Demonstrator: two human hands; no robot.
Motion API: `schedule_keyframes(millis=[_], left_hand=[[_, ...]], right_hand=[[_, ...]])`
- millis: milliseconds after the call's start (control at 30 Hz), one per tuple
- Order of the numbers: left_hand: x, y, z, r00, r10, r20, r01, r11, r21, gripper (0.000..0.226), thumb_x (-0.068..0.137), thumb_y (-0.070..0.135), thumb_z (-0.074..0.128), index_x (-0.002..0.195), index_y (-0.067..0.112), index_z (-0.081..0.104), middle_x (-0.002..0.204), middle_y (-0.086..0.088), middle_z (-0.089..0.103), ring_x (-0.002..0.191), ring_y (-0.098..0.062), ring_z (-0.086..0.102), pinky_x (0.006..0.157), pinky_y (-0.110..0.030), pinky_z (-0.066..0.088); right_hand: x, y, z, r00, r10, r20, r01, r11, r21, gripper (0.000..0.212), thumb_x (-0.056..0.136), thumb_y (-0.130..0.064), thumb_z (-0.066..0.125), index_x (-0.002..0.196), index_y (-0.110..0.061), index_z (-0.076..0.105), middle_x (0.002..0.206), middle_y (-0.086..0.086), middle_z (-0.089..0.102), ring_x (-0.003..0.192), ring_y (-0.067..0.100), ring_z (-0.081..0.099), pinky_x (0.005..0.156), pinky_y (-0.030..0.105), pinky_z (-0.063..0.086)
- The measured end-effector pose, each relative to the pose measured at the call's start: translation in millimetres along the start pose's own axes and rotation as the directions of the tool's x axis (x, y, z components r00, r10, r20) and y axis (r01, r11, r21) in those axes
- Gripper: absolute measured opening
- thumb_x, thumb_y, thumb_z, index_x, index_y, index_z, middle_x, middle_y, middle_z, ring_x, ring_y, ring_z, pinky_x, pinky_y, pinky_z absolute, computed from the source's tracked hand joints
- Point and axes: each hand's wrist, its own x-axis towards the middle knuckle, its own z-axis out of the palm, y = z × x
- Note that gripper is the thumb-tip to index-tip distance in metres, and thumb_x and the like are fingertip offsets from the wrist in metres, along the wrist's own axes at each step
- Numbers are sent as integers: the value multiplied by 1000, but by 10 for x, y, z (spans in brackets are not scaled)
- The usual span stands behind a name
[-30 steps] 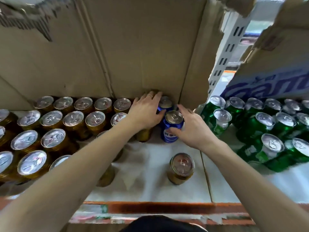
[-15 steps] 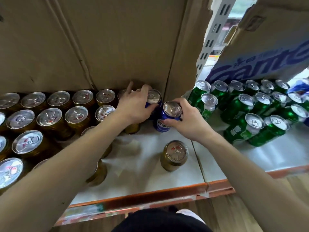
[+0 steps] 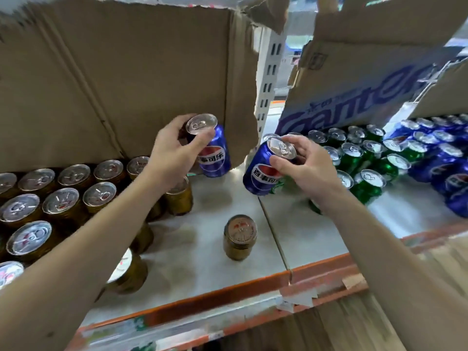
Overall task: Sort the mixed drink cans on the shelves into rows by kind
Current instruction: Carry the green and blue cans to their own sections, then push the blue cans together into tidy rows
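Observation:
My left hand grips a blue cola can by its top rim, lifted and tilted above the shelf. My right hand pinches a second blue cola can at its rim, tilted and held above the seam between the two shelf boards. Rows of gold cans fill the left of the shelf. A lone gold can stands in the open middle. Green cans are grouped at the right, and more blue cola cans sit at the far right.
The white shelf has an orange front edge. A brown cardboard box hangs over the gold cans and a printed carton over the green ones. A perforated upright stands between them.
Both blue cans have come up off the shelf, one in each hand, and moved apart. The view has swung right, showing more blue cans at the far right.

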Motion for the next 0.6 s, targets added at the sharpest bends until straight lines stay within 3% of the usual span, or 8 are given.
schedule_keyframes(millis=[133, 267, 433, 600], left_hand=[[-167, 373, 247, 999, -19, 48, 27, 984, -175, 26, 85, 26, 76, 108, 25, 66, 99, 7, 74, 93, -10, 72, 79, -27, 60], [-343, 580, 719, 991, -61, 116, 89, 963, -253, 45, 74, 31, 80, 113, 14, 68, 97, 2, 75, 87, -12, 73, 70, -27, 58], [-696, 810, 1565, 977, -41, 208, 92, 966, -242, 52, 64, 38, 82, 107, 14, 69, 96, 1, 75, 88, -14, 72, 74, -26, 56], [-1092, 1067, 2532, 952, -22, 304, 81, 980, -180, 50, 61, 44, 86, 102, 25, 67, 97, -1, 74, 85, -12, 72, 72, -25, 54]], right_hand=[[-135, -59, -409, 999, -28, -35, 33, 989, 144, 39, 81, -16, 79, 117, -21, 65, 112, 1, 72, 105, 18, 68, 92, 39, 55], [-415, 13, -849, 996, -39, -75, 57, 965, 255, 34, 74, -10, 81, 107, -18, 72, 101, 4, 76, 95, 20, 71, 78, 28, 55], [-902, 257, -1604, 987, 6, -162, 31, 973, 227, 46, 61, -11, 89, 104, -16, 75, 97, 0, 76, 95, 19, 71, 87, 33, 55], [-1434, 461, -2523, 972, 35, -232, 17, 976, 219, 43, 58, -17, 85, 99, -24, 73, 92, -3, 77, 90, 17, 73, 79, 28, 56]])
